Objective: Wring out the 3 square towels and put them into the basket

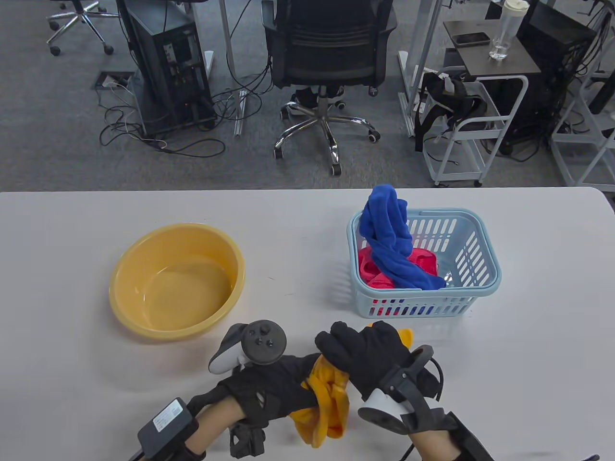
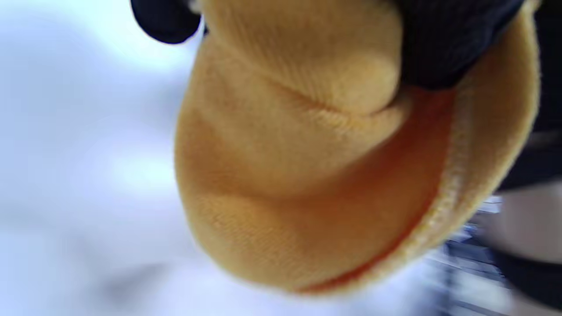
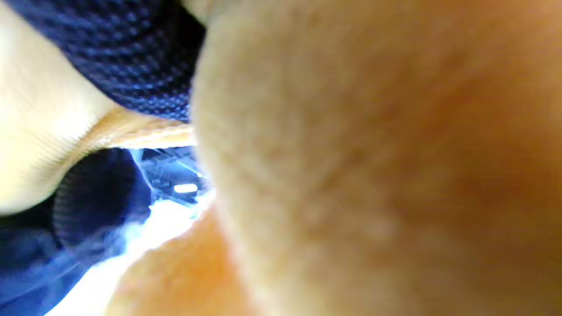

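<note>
Two gloved hands are seen at the near edge of the white tabletop, both clamped on one yellow towel. The left hand is curled round the towel's left part, with the fingers closed on the cloth; a loose fold is seen hanging below that grip. The right hand is wrapped over the towel's upper right part, fingers bent down across it, and a yellow corner is seen poking out past the knuckles toward the basket. The towel is bunched and rope-like between the two grips, held just above the tabletop.

In the left wrist view a rounded fold of the yellow towel fills the frame, pinned at the top by black glove fabric. The right wrist view is largely blocked by blurred yellow cloth, with dark glove mesh at upper left.

A pale blue slotted basket is placed right of centre. A blue towel is draped over its far left rim and down into it, lying on a pink towel at the bottom. A yellow basin is set to the left, well apart from the basket; a little water appears to lie in it.

Beyond the tabletop, an office chair, a computer tower and a white trolley are noted on the grey floor.
</note>
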